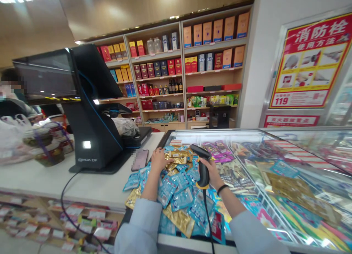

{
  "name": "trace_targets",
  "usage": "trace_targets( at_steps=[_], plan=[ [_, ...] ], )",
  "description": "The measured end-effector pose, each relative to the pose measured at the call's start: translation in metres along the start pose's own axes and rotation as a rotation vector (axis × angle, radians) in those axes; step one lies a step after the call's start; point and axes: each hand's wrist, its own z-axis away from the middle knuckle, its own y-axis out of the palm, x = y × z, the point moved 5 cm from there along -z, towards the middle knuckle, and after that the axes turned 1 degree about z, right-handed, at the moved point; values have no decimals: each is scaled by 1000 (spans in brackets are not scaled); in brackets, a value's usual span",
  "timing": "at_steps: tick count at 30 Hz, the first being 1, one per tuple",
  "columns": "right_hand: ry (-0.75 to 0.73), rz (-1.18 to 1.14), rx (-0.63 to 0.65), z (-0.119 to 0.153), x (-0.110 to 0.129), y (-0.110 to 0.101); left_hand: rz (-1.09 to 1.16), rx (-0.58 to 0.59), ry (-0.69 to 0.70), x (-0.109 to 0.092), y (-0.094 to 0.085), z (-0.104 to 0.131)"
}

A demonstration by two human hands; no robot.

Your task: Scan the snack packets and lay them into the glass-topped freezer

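Note:
A pile of blue packets (pixel 181 199) and gold packets (pixel 180 219) covers the near left end of a glass-topped freezer. My left hand (pixel 160 159) rests at the far edge of this pile, its fingers touching a gold packet (pixel 177 155). Whether those fingers grip the packet cannot be made out. My right hand (pixel 211 169) is wrapped around the handle of a black and yellow barcode scanner (pixel 203 173). The scanner's head points left, over the packets, and its cable hangs down toward me.
A black checkout terminal (pixel 96 136) stands on the white counter (pixel 95 190) at left, beside a phone (pixel 139 159) and wrapped baskets (pixel 49 146). Purple packets (pixel 218 151) lie in the freezer (pixel 261 195). Shelves (pixel 183 78) of boxes stand behind. A person (pixel 13 96) is at far left.

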Motion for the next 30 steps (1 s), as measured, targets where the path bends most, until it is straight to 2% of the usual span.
trace_targets(
  at_steps=[6,11,14,19,21,26,30],
  plan=[
    [-14,-24,-12,-1,-1,-5,-10,114,-16,0,7,2],
    [-13,-29,-21,-1,-1,-7,23,56,-63,0,-2,0],
    [-19,-30,-11,0,0,-5,200,23,-52,-1,-8,0],
    [-17,-37,-1,2,4,-2,672,-1,39,-3,-14,-1],
    [-24,-37,0,4,6,-1,781,-69,22,2,-18,-3],
    [-54,-9,22,12,14,7,1044,-326,-125,25,-30,-5],
    [-59,33,83,18,18,16,1092,-465,-193,36,-37,-3]
  ],
)
